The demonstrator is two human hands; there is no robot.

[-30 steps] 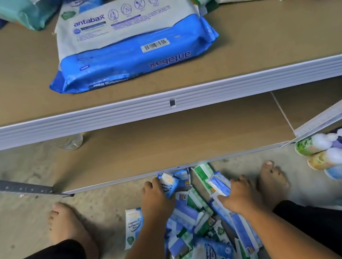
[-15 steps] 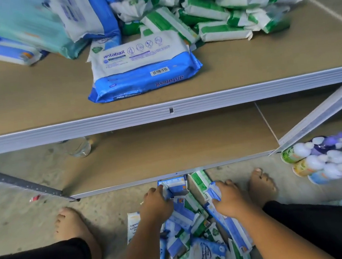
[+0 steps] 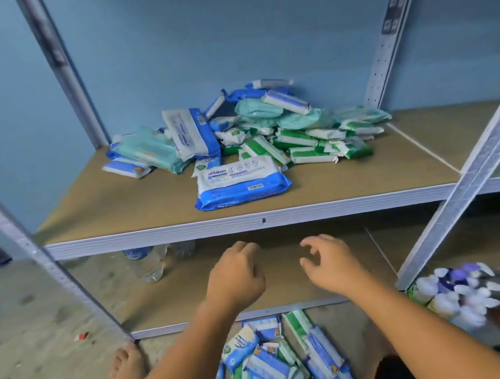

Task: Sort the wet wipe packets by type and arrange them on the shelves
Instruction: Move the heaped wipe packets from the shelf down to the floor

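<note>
Small blue, green and white wet wipe packets (image 3: 276, 362) lie heaped on the floor between my feet. A mixed pile of teal, green and blue packets (image 3: 282, 130) sits on the middle shelf (image 3: 120, 203), with a large blue-and-white Antabax pack (image 3: 239, 184) at the front of it. My left hand (image 3: 236, 277) hovers in front of the lower shelf (image 3: 168, 303), fingers curled, holding nothing. My right hand (image 3: 330, 261) floats beside it with fingers loosely spread, also holding nothing.
A clear water bottle (image 3: 148, 264) lies on the lower shelf at the left. Metal uprights stand at the left (image 3: 33, 252) and right (image 3: 472, 172). A bundle of spray bottles (image 3: 457, 294) lies on the floor at right. My bare foot (image 3: 127, 369) is by the left upright.
Both hands have let go of the floor packets and risen to the lower shelf's height, holding nothing. The view has tilted up to take in the whole middle shelf.
</note>
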